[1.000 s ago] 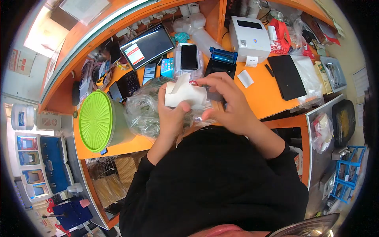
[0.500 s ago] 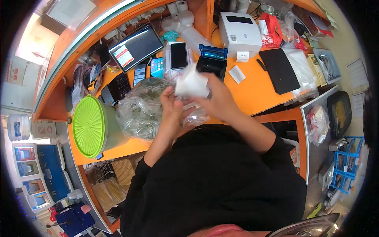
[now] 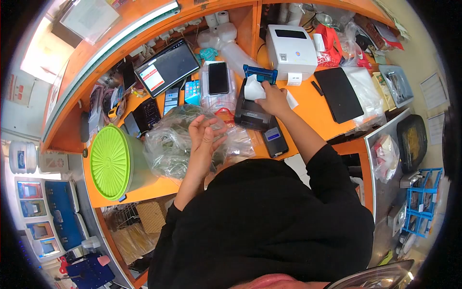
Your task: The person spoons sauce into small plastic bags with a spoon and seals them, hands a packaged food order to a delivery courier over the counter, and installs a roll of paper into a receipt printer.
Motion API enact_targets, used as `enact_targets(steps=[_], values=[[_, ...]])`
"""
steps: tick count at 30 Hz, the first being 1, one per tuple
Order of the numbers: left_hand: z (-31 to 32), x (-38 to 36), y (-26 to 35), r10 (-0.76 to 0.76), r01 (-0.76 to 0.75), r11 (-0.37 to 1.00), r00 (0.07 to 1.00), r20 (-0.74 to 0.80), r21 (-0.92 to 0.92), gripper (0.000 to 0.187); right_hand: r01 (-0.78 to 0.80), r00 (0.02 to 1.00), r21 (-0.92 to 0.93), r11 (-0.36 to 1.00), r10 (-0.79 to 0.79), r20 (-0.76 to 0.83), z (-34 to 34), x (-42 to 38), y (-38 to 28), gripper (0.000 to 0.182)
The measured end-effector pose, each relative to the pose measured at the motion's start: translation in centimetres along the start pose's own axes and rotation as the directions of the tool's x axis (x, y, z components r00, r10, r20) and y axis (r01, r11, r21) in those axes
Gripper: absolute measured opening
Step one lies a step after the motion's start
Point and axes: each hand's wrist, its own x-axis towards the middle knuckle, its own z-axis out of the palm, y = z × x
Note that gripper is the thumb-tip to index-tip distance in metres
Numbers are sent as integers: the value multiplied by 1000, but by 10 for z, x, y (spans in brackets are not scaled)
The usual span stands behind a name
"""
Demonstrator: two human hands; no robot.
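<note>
My right hand (image 3: pixel 273 100) grips a white paper roll (image 3: pixel 253 88) over a black receipt printer (image 3: pixel 250 114). The printer's blue-edged lid (image 3: pixel 260 73) stands raised behind the roll. How deep the roll sits in the printer is partly hidden by my fingers. My left hand (image 3: pixel 206 137) is open and holds nothing, its fingers spread above clear plastic bags (image 3: pixel 168 147). A dark handheld device with a lit screen (image 3: pixel 275 139) lies just in front of the printer.
A large white label printer (image 3: pixel 291 48) stands behind on the right, near a black flat tablet-like slab (image 3: pixel 339 95). On the left is a tub with a green lid (image 3: pixel 110 162). A monitor (image 3: pixel 167 67) and several phones, one a black phone (image 3: pixel 218 78), stand or lie at the back.
My right hand has carried the white paper away from my left hand, to the right and back, onto the printer. My left hand has let go and its fingers have spread.
</note>
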Motion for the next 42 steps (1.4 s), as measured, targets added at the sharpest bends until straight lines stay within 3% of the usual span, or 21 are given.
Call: enact_targets(steps=[2,5,7,9,11,14,17,19,20,23,29,32,35,38,39,41,42], values=[[3,4,0,-4,4,1000,1000,7,-2,56,71,995,-58,996,-75,-73,5,0,4,37],[2,12,-9,86,-91,991,995,59,97,57,110,972,45,993,-98,-215,-5,-6,-2,24],[6,17,-8,188,-208,909,978,90,362,62,222,963,172,960,-188,-194,-15,-17,-10,20],[15,20,-5,315,-331,720,939,136,610,61,350,936,264,899,-321,-145,-28,-34,-21,18],[25,28,3,462,-431,412,858,223,803,54,490,866,326,808,-493,-81,-46,-52,-34,16],[13,31,-11,334,-489,304,858,389,818,43,384,854,559,735,-513,87,-71,-68,-48,13],[7,31,-23,363,-461,426,875,320,778,24,128,909,828,546,-399,122,-83,-56,-36,18],[1,28,-19,386,-468,448,870,308,762,23,38,999,698,715,-52,0,-79,-42,-19,26],[-2,27,-15,403,-474,458,865,300,752,22,-32,990,630,776,113,-90,-74,-33,-11,30],[-5,19,3,368,-568,376,817,444,732,24,140,860,232,963,-2,-510,-53,-9,9,36],[2,-6,40,316,-613,358,789,527,704,37,231,958,205,951,-187,-215,-44,19,22,39],[-6,-12,45,333,-616,356,786,521,703,38,425,901,8,905,-422,-96,-46,7,24,43],[-8,-14,50,349,-632,342,773,530,696,40,418,904,78,905,-423,65,-50,-6,26,46],[-7,-15,50,347,-636,342,770,536,692,41,308,943,263,914,-329,39,-53,-14,25,55],[-8,-17,47,333,-629,352,776,535,694,40,170,985,352,921,-157,-66,-39,-14,30,59],[-6,-16,46,308,-627,358,779,546,692,40,-66,945,549,833,228,-232,-4,-7,41,68],[-3,-16,47,298,-628,358,778,553,691,39,-312,910,626,715,414,-19,-4,-7,34,77]])
